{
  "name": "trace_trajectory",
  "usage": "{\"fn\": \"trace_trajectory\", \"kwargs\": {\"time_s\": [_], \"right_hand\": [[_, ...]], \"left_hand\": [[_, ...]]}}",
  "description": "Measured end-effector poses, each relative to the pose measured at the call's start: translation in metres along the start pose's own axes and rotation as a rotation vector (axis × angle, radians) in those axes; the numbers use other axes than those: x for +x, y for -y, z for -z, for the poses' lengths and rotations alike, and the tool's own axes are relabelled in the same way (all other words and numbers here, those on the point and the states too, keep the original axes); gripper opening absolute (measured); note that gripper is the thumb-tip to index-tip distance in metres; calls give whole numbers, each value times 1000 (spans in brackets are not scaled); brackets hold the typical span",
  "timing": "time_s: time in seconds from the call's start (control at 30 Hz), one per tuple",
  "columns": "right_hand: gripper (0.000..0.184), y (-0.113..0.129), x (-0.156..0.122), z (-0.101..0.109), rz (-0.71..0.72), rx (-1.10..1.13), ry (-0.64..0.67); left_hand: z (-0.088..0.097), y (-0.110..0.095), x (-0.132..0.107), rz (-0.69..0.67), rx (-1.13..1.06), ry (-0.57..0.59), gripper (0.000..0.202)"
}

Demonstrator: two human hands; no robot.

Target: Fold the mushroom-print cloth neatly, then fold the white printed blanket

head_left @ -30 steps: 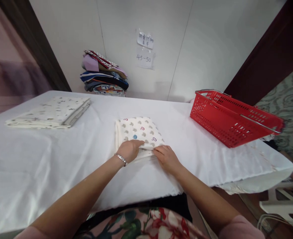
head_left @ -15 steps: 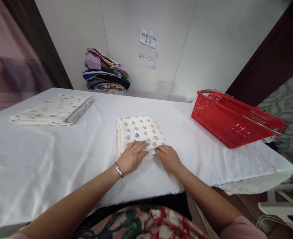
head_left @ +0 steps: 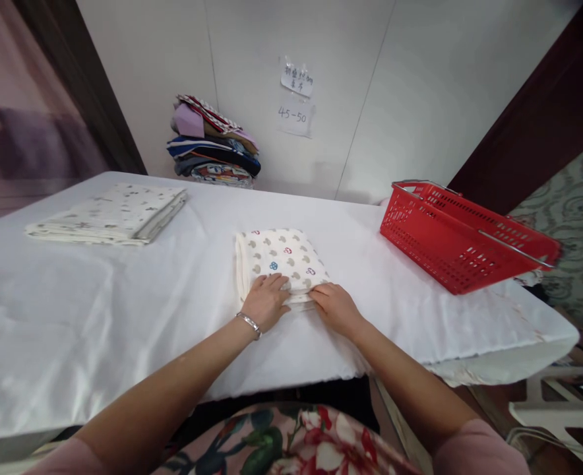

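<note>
A folded white cloth (head_left: 282, 258) printed with grey, red and blue mushrooms lies in front of me on the white-covered table (head_left: 212, 277). My left hand (head_left: 266, 302), a silver bracelet at its wrist, rests on the near left part of the cloth with its fingers stretched out. At the near right corner, my right hand (head_left: 338, 309) has the cloth's edge between thumb and fingers. The right thumb is partly hidden. Layers of the fold show along the cloth's left and near edges.
A larger folded cloth (head_left: 118, 214) with a small dark print lies at the table's left. The red plastic basket (head_left: 434, 237) with metal handles stands at the right. Behind the table is a stack of coloured fabrics (head_left: 215, 142) against the wall, left of two paper signs (head_left: 295, 99).
My left hand has slid slightly along the near edge of the mushroom cloth. My right hand stays at the corner. The whole view has shifted a little.
</note>
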State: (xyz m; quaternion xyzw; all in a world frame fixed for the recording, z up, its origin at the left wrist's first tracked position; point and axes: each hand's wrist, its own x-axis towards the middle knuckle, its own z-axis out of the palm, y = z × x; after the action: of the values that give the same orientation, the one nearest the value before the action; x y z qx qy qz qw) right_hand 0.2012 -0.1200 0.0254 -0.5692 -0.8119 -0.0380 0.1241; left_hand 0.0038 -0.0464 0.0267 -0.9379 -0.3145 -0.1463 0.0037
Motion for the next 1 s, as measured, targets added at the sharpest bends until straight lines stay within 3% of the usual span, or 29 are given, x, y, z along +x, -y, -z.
{"fn": "trace_trajectory", "kwargs": {"time_s": [0.2, 0.4, 0.7, 1.0], "right_hand": [[22, -8, -1, -5, 26, 71, -61], [22, -10, -2, -10, 15, 111, -100], [21, -9, -3, -14, 16, 80, -134], [31, 13, 2, -10, 17, 11, -117]], "left_hand": [[5, 5, 4, -79, -9, 108, 13], [6, 2, 0, -86, 28, 111, 29], [-7, -4, -1, -72, 109, -37, 27], [-6, 4, 0, -6, -60, -117, 22]]}}
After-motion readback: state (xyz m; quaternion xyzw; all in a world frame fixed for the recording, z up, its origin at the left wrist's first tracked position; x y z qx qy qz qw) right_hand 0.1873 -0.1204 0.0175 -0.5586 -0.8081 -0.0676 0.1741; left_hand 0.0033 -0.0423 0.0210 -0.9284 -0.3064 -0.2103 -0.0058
